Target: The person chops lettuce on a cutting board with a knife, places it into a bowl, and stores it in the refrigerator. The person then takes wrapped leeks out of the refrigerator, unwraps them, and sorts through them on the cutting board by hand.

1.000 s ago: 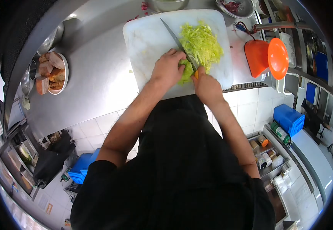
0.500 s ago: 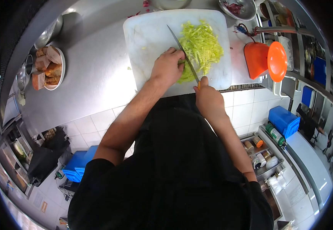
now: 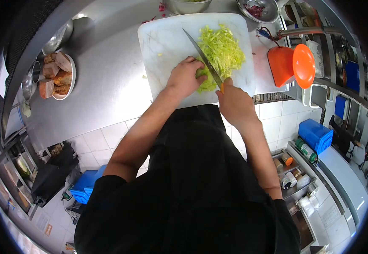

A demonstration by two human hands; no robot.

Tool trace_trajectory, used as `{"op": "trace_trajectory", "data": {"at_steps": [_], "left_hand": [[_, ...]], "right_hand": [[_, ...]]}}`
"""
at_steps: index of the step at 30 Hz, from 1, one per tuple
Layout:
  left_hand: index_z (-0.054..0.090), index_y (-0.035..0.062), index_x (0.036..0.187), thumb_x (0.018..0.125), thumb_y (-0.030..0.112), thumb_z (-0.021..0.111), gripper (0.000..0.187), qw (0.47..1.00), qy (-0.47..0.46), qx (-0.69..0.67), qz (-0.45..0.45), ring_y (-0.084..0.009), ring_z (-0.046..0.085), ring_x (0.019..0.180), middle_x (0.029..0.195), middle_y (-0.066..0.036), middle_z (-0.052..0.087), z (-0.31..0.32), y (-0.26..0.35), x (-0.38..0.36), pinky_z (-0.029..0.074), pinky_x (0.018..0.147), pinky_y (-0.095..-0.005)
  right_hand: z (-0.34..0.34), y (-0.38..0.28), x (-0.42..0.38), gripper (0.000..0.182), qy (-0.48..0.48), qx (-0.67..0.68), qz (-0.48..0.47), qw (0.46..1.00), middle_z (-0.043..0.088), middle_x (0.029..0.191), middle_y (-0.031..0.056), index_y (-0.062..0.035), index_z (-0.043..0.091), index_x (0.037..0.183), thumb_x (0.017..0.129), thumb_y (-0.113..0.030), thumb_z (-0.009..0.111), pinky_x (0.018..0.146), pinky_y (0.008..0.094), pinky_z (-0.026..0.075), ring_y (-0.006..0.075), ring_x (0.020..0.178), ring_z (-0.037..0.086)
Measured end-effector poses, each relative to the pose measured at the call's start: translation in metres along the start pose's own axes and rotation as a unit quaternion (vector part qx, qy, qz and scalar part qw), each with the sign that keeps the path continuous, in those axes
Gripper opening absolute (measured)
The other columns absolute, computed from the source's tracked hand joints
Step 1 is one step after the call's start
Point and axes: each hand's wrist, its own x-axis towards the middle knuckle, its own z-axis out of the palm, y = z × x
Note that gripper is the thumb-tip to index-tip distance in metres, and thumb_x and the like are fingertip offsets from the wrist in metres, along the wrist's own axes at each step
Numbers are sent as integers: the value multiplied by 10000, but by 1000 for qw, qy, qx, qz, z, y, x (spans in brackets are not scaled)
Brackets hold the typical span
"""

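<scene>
Two bare hands are at work by the near edge of one white cutting board (image 3: 162, 36), and we count one knife (image 3: 204, 56) and one uncut leafy green piece (image 3: 207, 84) between them. Nearest to us, just over the board's near edge, the right hand (image 3: 237, 100) has its fingers wrapped around the knife's orange-yellow handle, the thumb laid along it. The blade runs forward from that grip, slanting left toward the board's far edge, its tip well short of it.

Slightly farther in, the left hand (image 3: 186, 78) curls over the leafy piece, pinching it between fingertips and thumb against the board; how hard it presses we cannot tell. The piece lies to the right of the left palm and ahead of the right hand, close along the blade's left side. Across the blade, toward the board's right edge, we see one heap of shredded greens (image 3: 223, 50).

Beyond the board's right edge stands one orange device (image 3: 280, 66) with one round orange dish (image 3: 303, 66). At the steel table's (image 3: 107, 80) left end sits one white dish (image 3: 72, 86) of meat chunks (image 3: 62, 78), several, overlapping. Farthest, past the board's far edge, are two metal bowls: one near its middle (image 3: 187, 7), another off its right corner with dark red shreds (image 3: 255, 10).
</scene>
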Motion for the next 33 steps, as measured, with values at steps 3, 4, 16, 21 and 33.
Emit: {"op": "trace_trajectory", "data": {"at_steps": [3, 4, 16, 21, 33], "left_hand": [[712, 69, 1100, 839, 172, 853, 314, 1000, 14, 21, -10, -359, 686, 1016, 1128, -119, 671, 1, 7, -1, 566, 890, -443], [706, 69, 1089, 841, 173, 852, 306, 1000, 14, 23, -12, -358, 685, 1013, 1120, -117, 669, 1, 9, -1, 566, 886, -445], [711, 68, 1050, 853, 164, 838, 253, 1000, -6, 14, 16, -351, 685, 1009, 1087, -119, 670, -2, -2, 2, 563, 884, -440], [733, 67, 1065, 856, 143, 825, 241, 999, -24, 26, 20, -347, 686, 1026, 1123, -127, 677, -2, -4, 6, 563, 904, -429], [684, 50, 1060, 858, 128, 811, 252, 1000, -15, 5, 8, -347, 674, 1006, 1097, -126, 665, -2, -2, 4, 548, 878, -444]], "right_hand": [[-10, 0, -22, 295, -33, 12, 23, 999, 730, 842, 263, 13, 507, 1127, 1056, -258, 599, 723, 533, 594, 454, 823, 742], [-10, 0, -27, 309, -47, 19, 32, 998, 725, 851, 276, 13, 502, 1147, 1058, -265, 601, 731, 551, 585, 471, 833, 732], [83, 17, 24, 357, 37, 72, 12, 997, 735, 865, 277, 26, 461, 1169, 1067, -295, 581, 732, 550, 596, 474, 842, 743], [49, 14, 26, 352, 16, 45, 9, 999, 739, 878, 276, 28, 478, 1149, 1052, -289, 598, 741, 539, 603, 459, 846, 751], [80, 13, 15, 361, 37, 39, 12, 998, 744, 829, 240, 38, 491, 1171, 1063, -293, 581, 689, 513, 612, 423, 780, 759]]}}
